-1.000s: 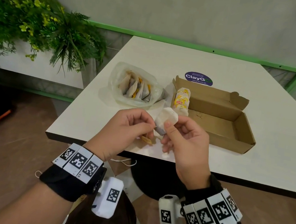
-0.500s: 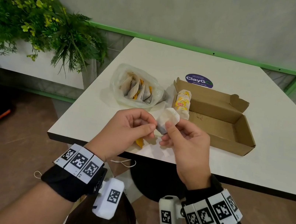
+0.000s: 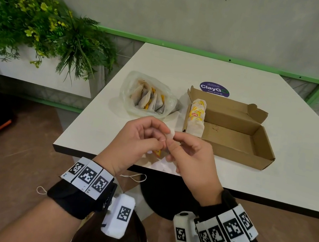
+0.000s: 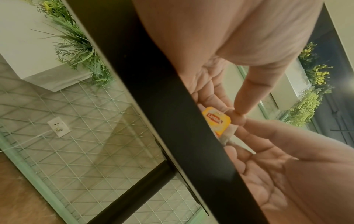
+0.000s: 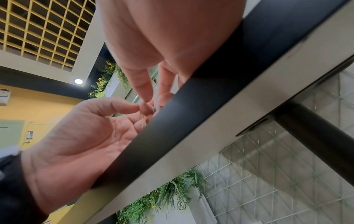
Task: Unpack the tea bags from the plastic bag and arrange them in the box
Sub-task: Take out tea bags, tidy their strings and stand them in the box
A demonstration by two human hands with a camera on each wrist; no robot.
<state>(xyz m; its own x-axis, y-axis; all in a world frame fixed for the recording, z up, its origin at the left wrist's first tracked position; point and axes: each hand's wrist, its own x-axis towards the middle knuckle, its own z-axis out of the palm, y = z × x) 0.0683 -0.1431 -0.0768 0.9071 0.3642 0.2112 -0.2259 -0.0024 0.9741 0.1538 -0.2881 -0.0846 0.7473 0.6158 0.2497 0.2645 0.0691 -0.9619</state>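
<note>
Both hands hover over the table's near edge with one white tea bag (image 3: 171, 133) between them. My left hand (image 3: 161, 140) pinches its string with thumb and forefinger, and the yellow tag (image 4: 217, 119) hangs just under those fingers. My right hand (image 3: 173, 143) pinches the bag itself, so only a small white tip shows. The clear plastic bag (image 3: 148, 96) with several tea bags lies behind the hands. To its right is the open cardboard box (image 3: 234, 132), with a few tea bags (image 3: 197, 114) standing at its left end.
A white table (image 3: 250, 177) carries a round blue sticker (image 3: 214, 88) behind the box. A green plant (image 3: 44, 25) in a white planter stands off the table's left side. The black table edge (image 4: 172, 106) crosses both wrist views.
The tea bag has sunk between the fingers, so less of it shows than before. Both hands have closed in tighter around it; the yellow tag still hangs below the left hand.
</note>
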